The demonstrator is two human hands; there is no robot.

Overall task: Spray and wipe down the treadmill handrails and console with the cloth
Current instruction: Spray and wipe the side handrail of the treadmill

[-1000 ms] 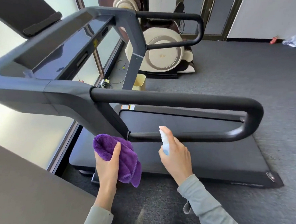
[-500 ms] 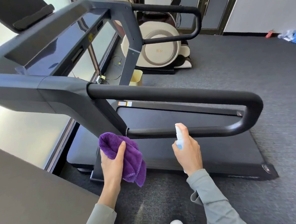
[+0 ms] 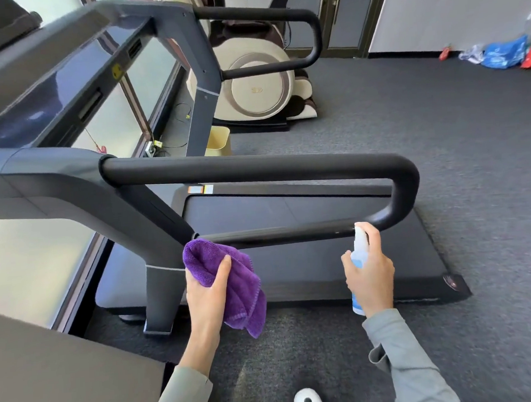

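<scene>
Two hands at work on the near handrail (image 3: 256,170), a black loop with an upper bar and a lower bar. Right hand (image 3: 369,275) wraps a small spray bottle (image 3: 359,251), fingers curled round its body and the index finger over the nozzle; bottle upright, nozzle just below the lower bar near the bend. Left hand (image 3: 207,294) holds a bunched purple cloth (image 3: 228,274), thumb across its front, the cloth's top touching or very nearly touching the lower bar where it meets the upright post (image 3: 157,226).

Judged step: misting the lower bar ahead of the wipe. To do it well, aim the nozzle squarely at the bar (from this low angle some spray may pass under it onto the belt (image 3: 289,208)) and keep bursts short so nothing drips. Then draw the cloth from the post toward the bend, wrapped round the bar to catch its underside. Far handrail (image 3: 265,16) and console (image 3: 40,99) look unattended as yet.
</scene>
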